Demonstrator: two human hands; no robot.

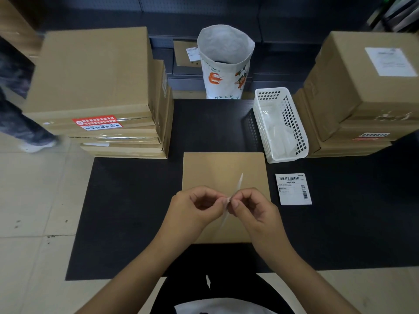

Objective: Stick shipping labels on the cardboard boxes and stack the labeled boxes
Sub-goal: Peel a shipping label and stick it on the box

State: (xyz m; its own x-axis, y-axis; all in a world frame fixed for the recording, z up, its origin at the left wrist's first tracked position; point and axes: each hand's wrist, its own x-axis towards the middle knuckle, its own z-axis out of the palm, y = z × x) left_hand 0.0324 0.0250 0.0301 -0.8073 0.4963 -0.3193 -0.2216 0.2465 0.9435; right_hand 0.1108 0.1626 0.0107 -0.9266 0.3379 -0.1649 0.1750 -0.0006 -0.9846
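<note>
I see left hand and right hand pinching an edge-on shipping label above the cardboard box (peeling, I judge); risk: it curls, sticking to my fingertips.

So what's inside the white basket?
The white basket holds crumpled clear or whitish sheets, possibly peeled label backings; I can't tell for sure. Anything beneath them is covered.
</note>
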